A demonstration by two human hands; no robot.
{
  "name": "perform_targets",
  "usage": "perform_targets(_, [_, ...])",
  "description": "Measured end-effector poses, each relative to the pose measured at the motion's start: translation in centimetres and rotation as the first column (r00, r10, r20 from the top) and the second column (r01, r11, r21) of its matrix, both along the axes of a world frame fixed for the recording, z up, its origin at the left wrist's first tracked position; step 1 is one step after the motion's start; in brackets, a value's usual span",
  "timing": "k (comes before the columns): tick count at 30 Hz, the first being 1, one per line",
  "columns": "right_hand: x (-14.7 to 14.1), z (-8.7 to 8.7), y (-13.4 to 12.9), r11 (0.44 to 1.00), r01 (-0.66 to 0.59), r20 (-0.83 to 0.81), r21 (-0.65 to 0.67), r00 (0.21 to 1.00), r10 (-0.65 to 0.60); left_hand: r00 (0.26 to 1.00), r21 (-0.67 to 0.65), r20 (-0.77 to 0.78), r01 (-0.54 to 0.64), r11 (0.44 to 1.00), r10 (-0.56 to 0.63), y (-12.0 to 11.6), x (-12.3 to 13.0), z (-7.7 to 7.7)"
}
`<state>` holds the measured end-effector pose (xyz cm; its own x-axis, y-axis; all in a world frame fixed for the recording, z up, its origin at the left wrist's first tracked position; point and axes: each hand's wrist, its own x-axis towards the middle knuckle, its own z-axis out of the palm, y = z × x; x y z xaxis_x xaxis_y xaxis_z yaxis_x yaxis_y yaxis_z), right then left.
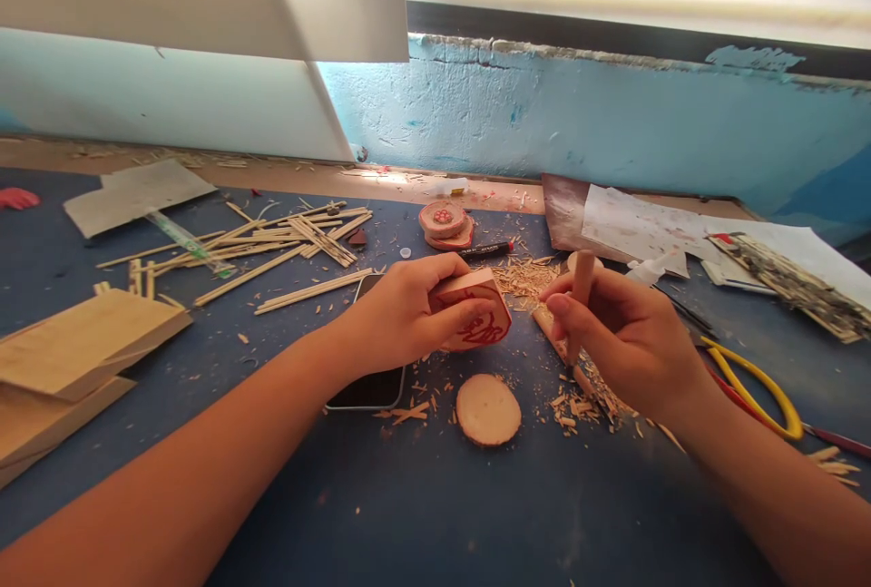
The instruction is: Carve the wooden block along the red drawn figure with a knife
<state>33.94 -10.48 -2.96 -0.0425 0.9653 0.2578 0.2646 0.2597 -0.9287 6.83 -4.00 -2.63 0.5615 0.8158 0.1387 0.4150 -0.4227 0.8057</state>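
Observation:
My left hand (408,310) grips a small wooden block (486,306) with red lines drawn on its face, thumb across the front. To its right, my right hand (616,324) is closed around an upright brown wooden stick (582,283); whether the stick has a tip is hidden. The two hands are apart. Below the block lies a round wood slice (488,409) on the dark blue table (422,523). Wood shavings (527,280) are heaped between and behind the hands. A phone (371,389) lies partly under my left wrist.
Thin wooden sticks (278,238) are scattered at left, near wooden boards (82,342). Decorated wood slices (444,219) and a black marker (486,250) lie behind my hands. At right are yellow-handled scissors (755,383), papers (640,220) and a stained board (793,283).

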Motion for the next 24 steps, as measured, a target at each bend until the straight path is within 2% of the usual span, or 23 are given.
perform_targets(3, [0.0,0.2,0.1,0.999,-0.038,-0.060,-0.005,0.997,0.038,0.996,-0.024,0.085,0.027,0.999,-0.024,-0.1,0.0,-0.1])
perform_targets(7, [-0.3,0.5,0.2,0.986,-0.153,-0.272,-0.065,0.953,0.130,0.983,-0.031,0.159,0.101,0.994,-0.095,-0.2,0.2,-0.5])
perform_targets(12, [0.0,1.2,0.4,0.950,-0.306,-0.448,-0.056,0.858,0.250,0.977,-0.019,0.128,0.172,0.985,-0.168,-0.3,0.3,-0.8])
perform_targets(15, [0.5,1.6,0.5,0.910,-0.414,-0.479,-0.038,0.806,0.346,0.973,-0.025,0.134,0.194,0.981,-0.189,-0.3,0.2,-0.9])
perform_targets(18, [0.8,1.6,0.4,0.894,-0.448,-0.517,-0.022,0.770,0.374,0.971,-0.062,0.161,0.191,0.980,-0.179,-0.2,0.0,-0.8])
perform_targets(22, [0.9,1.4,0.2,0.877,-0.476,-0.524,-0.063,0.764,0.377,0.966,-0.126,0.195,0.197,0.972,-0.170,-0.5,0.0,-0.6])
perform_targets(24, [0.9,1.3,0.0,0.867,-0.491,-0.505,-0.084,0.771,0.388,0.950,-0.213,0.248,0.246,0.946,-0.191,-0.7,0.2,-0.5])
